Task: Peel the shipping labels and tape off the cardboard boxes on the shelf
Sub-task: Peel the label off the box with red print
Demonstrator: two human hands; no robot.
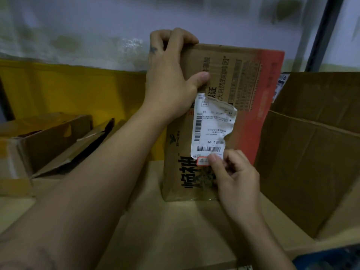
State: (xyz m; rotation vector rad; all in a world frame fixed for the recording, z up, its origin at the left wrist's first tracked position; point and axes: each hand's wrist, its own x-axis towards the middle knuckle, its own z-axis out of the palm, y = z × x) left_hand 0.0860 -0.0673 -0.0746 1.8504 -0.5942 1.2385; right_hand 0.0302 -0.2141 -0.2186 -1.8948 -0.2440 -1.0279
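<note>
A flattened brown and red printed cardboard box [245, 80] stands upright on the shelf. My left hand [169, 75] grips its top left corner, fingers over the top edge and thumb pressed on the front. A white shipping label [211, 125] with barcodes is stuck on the box's front; its upper right part is torn and curled away. My right hand [233, 172] pinches the label's lower right corner between thumb and fingers. A small red-bordered sticker [202, 161] sits just left of my thumb.
A large open cardboard box [315, 145] stands to the right. Smaller open boxes [44, 145] lie at the left in front of a yellow panel [78, 90]. Flat cardboard [175, 230] covers the shelf. A dark shelf post [323, 34] rises at the upper right.
</note>
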